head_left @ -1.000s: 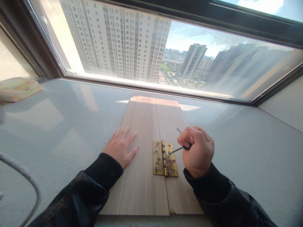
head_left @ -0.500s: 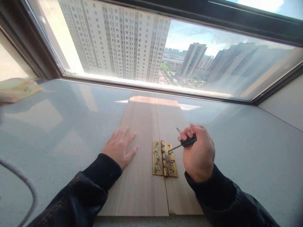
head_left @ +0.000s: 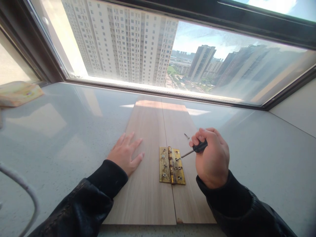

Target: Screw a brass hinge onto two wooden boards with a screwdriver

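Observation:
A worn brass-coloured hinge lies unfolded across the seam between a left wooden board and a right wooden board. Several screws show in its two leaves, one of them lying aslant near the top of the right leaf. My right hand is closed around the black handle of a screwdriver, whose tip points left at the right leaf's edge. A loose screw rests on the right board above the hinge. My left hand lies flat on the left board, fingers spread.
The boards lie on a pale speckled sill below a dark-framed window. A tissue-pack-like yellowish package sits at the far left. A light-coloured cable curves along the lower left.
My right hand has drawn the screwdriver to the right, moving its tip from within the right leaf to its edge. The loose screw is now fully visible. My left hand has stayed put.

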Tool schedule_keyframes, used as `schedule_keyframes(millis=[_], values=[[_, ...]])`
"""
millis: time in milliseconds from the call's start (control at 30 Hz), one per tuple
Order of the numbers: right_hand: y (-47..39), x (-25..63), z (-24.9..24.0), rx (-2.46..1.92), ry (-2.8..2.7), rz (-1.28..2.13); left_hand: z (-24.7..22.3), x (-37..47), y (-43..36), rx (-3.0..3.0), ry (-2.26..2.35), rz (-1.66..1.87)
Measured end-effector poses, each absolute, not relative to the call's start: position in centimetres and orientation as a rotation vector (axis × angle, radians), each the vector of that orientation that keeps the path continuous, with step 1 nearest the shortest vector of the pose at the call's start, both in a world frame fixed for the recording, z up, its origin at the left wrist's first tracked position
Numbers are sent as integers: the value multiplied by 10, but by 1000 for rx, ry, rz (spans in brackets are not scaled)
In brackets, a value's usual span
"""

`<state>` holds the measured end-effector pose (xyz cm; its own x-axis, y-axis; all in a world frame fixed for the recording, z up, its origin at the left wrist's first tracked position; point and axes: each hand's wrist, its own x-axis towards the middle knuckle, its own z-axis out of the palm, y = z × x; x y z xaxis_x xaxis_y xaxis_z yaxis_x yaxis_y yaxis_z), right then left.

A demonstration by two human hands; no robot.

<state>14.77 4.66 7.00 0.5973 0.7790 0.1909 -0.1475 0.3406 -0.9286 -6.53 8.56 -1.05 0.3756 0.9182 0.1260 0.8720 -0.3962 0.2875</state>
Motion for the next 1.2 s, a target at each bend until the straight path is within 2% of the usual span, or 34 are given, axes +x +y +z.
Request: schedule_keyframes(millis=[633,733,867,933,1100,1200], values=[[42,138,52,-1032,-764,591,-13,-66,86,2480,1612,445],[43,145,54,-945,-845,774,-13,-67,87,2478,1601,420],[48,163,58,-762,-1127,1299,-12,-66,86,2478,1611,445],[51,165,60,-735,-1157,1387,-13,-66,86,2480,1612,460],[48,149,65,-943,-740,889,-15,-65,85,2502,1628,506],[45,140,65,-994,-705,732,-16,-65,84,2512,1639,541]])
